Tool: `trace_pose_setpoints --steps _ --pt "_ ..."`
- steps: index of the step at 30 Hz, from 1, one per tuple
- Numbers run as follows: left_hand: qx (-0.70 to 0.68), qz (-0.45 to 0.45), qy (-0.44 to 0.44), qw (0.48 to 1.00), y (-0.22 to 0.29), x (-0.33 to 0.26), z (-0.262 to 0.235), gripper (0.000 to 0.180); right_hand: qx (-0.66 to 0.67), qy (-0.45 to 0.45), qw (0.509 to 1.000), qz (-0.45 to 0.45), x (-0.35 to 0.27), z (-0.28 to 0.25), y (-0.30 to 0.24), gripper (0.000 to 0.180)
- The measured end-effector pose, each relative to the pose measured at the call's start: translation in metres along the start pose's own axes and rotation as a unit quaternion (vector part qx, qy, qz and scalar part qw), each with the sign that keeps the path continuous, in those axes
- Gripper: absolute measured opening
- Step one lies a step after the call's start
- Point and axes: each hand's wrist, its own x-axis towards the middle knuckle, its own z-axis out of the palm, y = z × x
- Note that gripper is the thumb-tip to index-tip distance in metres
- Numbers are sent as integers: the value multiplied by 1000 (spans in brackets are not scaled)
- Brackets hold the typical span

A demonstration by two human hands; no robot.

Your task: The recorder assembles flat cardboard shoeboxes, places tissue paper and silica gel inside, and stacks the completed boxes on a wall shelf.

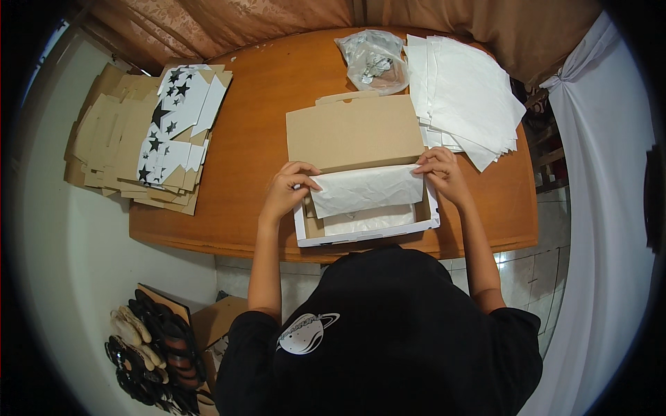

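In front of me on the table stands a cardboard box (426, 218), white outside and brown inside, its lid (352, 132) raised at the back. White tissue paper (368, 188) hangs across the box, held up by its two upper corners. My left hand (286, 188) pinches the left corner between thumb and fingers. At the right corner, my right hand (444, 175) grips the sheet the same way. More white paper (371, 220) lies in the bottom of the box; whatever is under it is hidden.
A stack of white paper sheets (472, 97) lies at the far right, beside a clear plastic bag (374, 62) with crumpled contents. Flattened cardboard boxes (118, 139), some white with black stars, are piled at the left. Several shoes (152, 347) sit low at the left.
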Motion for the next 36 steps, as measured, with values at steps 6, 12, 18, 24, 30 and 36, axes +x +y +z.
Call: trace_pose_setpoints --steps 6,12,18,24,30,36 --pt "107 27 -78 991 15 -4 -12 23 44 -46 998 -21 -8 -4 1 26" --pt "118 27 -70 990 30 -7 0 24 22 -80 996 -30 -15 -4 -12 30" --pt "105 79 -99 986 56 -9 31 17 -42 -127 990 -37 -22 -3 -34 22" --pt "236 104 -159 953 54 -13 52 28 -146 -188 970 -53 -26 11 -46 21" --pt "251 81 -149 953 49 -18 44 37 -243 -223 943 -51 -32 15 -51 25" --pt "285 -57 15 957 57 -31 33 39 -95 -91 990 40 -33 11 -44 33"
